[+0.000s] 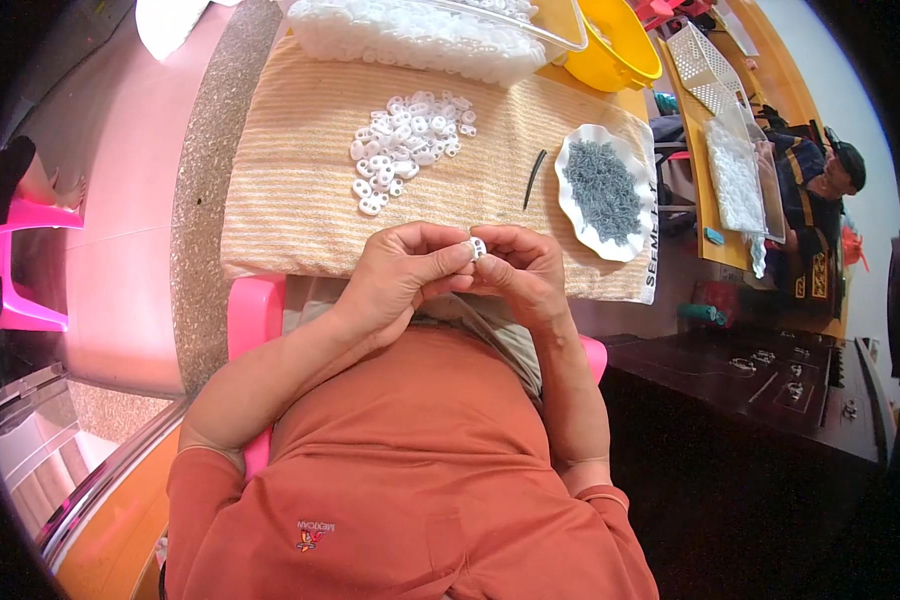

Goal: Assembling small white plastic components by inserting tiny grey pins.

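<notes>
Close above the towel's near edge, both hands meet on a small white plastic piece [477,247] with dark-looking holes. My left hand [405,265] pinches it from one side between thumb and forefinger. From the other side, the thumb and fingers of my right hand [525,270] grip it too. Beyond the hands, a loose heap of similar white two-holed pieces [402,140] lies on the striped tan towel [290,170]. To the right is a white wavy-edged dish [567,185] full of small dark grey pieces [606,192]. A thin black stick-like tool [535,180] rests between heap and dish.
At the far edge stands a clear bin [570,38] of white pieces, beside a yellow basin [625,70]. A pink stool [30,260] is at left. On the right, a person [810,200] sits by another table with a clear tray [760,190] of white pieces.
</notes>
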Available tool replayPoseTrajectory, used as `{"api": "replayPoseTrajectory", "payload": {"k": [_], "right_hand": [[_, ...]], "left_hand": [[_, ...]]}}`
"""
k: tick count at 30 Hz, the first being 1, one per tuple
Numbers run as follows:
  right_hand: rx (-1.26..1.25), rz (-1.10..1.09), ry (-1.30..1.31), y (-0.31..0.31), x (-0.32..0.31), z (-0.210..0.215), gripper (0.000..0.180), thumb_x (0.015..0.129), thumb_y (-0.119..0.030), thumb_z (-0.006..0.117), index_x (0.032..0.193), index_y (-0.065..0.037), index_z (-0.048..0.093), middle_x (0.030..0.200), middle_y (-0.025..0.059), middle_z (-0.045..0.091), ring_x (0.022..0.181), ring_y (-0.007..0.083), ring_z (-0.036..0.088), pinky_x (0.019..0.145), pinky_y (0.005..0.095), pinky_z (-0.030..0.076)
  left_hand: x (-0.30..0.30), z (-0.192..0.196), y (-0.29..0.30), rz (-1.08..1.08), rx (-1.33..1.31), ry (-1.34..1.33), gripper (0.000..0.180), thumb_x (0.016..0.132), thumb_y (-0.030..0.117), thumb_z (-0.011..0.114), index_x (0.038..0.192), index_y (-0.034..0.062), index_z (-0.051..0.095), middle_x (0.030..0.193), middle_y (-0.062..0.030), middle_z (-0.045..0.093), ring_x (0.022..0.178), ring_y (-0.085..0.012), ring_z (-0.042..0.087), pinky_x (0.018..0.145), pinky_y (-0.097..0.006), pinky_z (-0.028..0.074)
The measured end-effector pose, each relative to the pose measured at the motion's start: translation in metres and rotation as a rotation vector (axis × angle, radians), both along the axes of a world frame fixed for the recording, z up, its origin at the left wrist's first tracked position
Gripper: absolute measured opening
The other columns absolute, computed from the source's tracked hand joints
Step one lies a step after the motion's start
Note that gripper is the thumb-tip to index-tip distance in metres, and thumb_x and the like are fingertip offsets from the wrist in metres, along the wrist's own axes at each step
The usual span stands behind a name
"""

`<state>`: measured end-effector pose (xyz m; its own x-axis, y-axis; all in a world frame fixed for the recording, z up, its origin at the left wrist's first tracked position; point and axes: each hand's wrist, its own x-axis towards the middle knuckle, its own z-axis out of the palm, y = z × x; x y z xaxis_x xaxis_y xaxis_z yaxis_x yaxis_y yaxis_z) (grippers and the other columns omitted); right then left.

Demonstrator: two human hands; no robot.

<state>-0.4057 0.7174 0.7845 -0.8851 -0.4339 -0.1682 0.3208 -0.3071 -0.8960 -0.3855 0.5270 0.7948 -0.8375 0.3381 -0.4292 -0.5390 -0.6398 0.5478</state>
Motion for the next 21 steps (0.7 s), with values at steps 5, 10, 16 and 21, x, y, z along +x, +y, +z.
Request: {"api": "replayPoseTrajectory", "payload": {"k": [5, 10, 16, 21], "right_hand": [[-0.035, 0.001, 0.016, 0.0001, 0.0020, -0.0004, 0.028, 0.086, 0.004, 0.063, 0.115, 0.004, 0.059, 0.101, 0.0132, 0.067, 0.087, 0.0177, 0.067, 0.075, 0.0299, 0.059], [-0.060, 0.006, 0.020, 0.0006, 0.0040, -0.0013, 0.028, 0.086, 0.004, 0.062, 0.115, 0.004, 0.059, 0.100, 0.0130, 0.067, 0.087, 0.0175, 0.067, 0.075, 0.0296, 0.058], [-0.069, 0.016, 0.050, 0.0034, 0.0030, 0.0002, 0.030, 0.085, 0.003, 0.065, 0.114, 0.005, 0.059, 0.100, 0.0127, 0.067, 0.086, 0.0167, 0.067, 0.075, 0.0287, 0.058], [-0.046, 0.015, 0.135, 0.0032, -0.0003, 0.0022, 0.031, 0.082, 0.003, 0.068, 0.112, 0.005, 0.061, 0.097, 0.0091, 0.065, 0.086, 0.0147, 0.065, 0.075, 0.0260, 0.055]], "left_hand": [[0.0002, 0.0027, -0.0009, -0.016, 0.004, 0.003, 0.012, 0.087, 0.003, 0.064, 0.098, 0.0006, 0.061, 0.091, -0.0074, 0.066, 0.076, -0.0125, 0.065, 0.069, -0.022, 0.059], [0.0014, -0.0016, -0.0024, -0.049, 0.066, 0.030, 0.015, 0.086, 0.007, 0.068, 0.098, 0.0015, 0.062, 0.092, -0.0064, 0.067, 0.081, -0.0109, 0.065, 0.070, -0.021, 0.056], [-0.0017, -0.0022, -0.0036, -0.095, 0.111, 0.015, 0.014, 0.087, 0.006, 0.067, 0.099, 0.0018, 0.061, 0.091, -0.0063, 0.066, 0.080, -0.0112, 0.065, 0.070, -0.021, 0.057], [-0.0069, -0.0029, -0.0055, -0.144, 0.139, 0.026, 0.013, 0.087, 0.007, 0.066, 0.099, 0.0023, 0.062, 0.089, -0.0051, 0.065, 0.078, -0.0109, 0.064, 0.070, -0.021, 0.057]]}}
